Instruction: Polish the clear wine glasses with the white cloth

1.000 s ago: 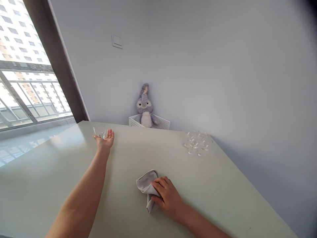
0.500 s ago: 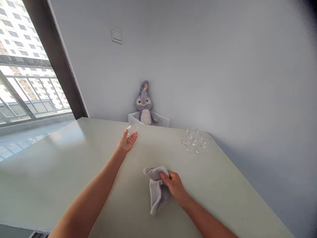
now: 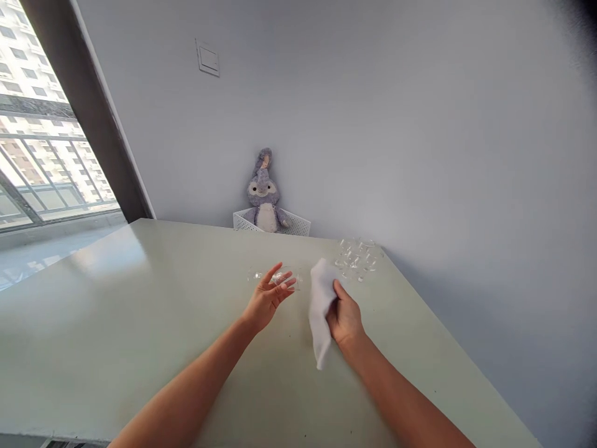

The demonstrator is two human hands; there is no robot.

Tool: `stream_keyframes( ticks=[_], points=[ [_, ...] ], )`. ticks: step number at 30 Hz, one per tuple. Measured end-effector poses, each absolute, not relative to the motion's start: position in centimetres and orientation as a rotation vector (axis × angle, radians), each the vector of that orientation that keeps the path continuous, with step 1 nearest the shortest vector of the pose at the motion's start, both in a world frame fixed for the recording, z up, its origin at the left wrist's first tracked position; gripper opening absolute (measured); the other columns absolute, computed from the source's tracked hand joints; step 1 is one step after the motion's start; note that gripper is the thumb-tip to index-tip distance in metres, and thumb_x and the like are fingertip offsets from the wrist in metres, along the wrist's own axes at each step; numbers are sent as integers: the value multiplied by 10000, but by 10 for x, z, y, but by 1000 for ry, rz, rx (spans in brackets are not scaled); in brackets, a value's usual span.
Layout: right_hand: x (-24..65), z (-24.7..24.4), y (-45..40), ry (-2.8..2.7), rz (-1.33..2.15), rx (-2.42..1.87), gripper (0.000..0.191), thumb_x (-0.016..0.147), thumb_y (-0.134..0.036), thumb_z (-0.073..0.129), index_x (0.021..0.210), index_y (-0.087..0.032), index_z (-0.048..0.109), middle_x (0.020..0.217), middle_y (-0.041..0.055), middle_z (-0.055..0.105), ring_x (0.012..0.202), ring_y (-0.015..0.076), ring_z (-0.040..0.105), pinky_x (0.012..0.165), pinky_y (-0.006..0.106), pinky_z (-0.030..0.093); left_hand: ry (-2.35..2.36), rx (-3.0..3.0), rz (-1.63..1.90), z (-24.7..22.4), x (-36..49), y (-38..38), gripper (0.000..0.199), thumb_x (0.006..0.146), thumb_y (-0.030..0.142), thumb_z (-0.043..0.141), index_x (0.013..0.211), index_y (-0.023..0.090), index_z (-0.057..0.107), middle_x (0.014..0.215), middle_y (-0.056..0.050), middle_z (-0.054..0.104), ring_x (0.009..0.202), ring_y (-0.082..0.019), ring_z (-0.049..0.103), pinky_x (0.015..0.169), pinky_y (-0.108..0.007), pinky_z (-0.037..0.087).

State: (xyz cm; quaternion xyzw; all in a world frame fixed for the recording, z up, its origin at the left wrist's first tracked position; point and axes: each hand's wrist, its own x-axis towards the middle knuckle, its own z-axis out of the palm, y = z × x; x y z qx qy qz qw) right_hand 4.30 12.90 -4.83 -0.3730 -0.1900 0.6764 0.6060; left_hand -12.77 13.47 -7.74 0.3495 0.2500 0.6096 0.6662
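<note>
My left hand (image 3: 268, 297) is raised over the table, its fingers curled around a transparent drinking glass (image 3: 282, 277) that lies nearly sideways. My right hand (image 3: 345, 317) grips a crumpled pale grey cloth (image 3: 321, 314), which hangs down beside the glass without touching it. Just beyond both hands stands a group of several transparent glasses (image 3: 357, 258). The cloth partly hides that group's left side.
The pale green table (image 3: 93, 323) ends against a grey wall. At the far edge, a grey plush rabbit (image 3: 263, 199) sits in a white lattice basket (image 3: 247, 223). A wall switch (image 3: 208, 59) is above, and a large window (image 3: 51, 137) is at the left.
My left hand has moved right with the glass, closer to the cloth. My right hand has lifted the cloth off the table and brought it up beside the glass.
</note>
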Motion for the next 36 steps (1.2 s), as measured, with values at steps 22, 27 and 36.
stream_keyframes(
  ticks=[22,27,36],
  points=[
    [36,-25,120,-1437,1125,-1025,246,777,-392,506,872,-176,577,545,-50,454,462,85,389,441,208,337,537,887,1379,-75,-135,138,550,731,233,632,1236,279,420,1135,-74,573,1024,-225,556,915,-406,381],
    [28,-34,112,-1813,1316,-868,440,803,-272,479,1238,-250,425,810,13,585,636,125,533,536,233,438,543,928,1301,-73,-137,135,544,727,255,633,1234,256,434,909,-41,636,854,-169,597,840,-352,427],
    [37,-77,140,-1450,1691,-869,277,766,-422,552,856,-173,634,569,3,590,501,124,550,449,219,425,902,1355,1121,-87,-128,135,625,731,353,608,1299,270,361,1011,-56,589,862,-173,566,787,-323,440]
  ],
)
